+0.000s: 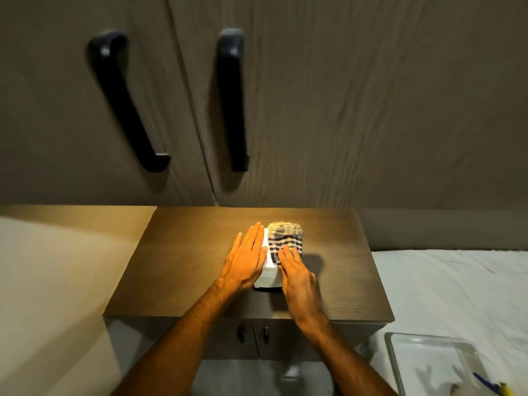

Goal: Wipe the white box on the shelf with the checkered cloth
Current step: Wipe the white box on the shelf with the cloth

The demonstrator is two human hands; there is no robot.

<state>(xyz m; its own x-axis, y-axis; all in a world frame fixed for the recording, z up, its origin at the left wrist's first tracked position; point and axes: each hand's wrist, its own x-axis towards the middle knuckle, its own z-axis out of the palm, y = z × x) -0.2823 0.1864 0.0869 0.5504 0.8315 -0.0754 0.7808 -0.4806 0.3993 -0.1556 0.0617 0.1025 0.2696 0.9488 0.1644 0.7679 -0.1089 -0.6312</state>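
White box (267,274) plain, smooth; checkered cloth (285,240) drapes its top.

Dark wood-grain cupboard doors (343,95) behind, two black handles (125,101). Brown wooden shelf (183,270) warmly lit. White bed sheet (451,292) at right; clear tray (434,364) on it.
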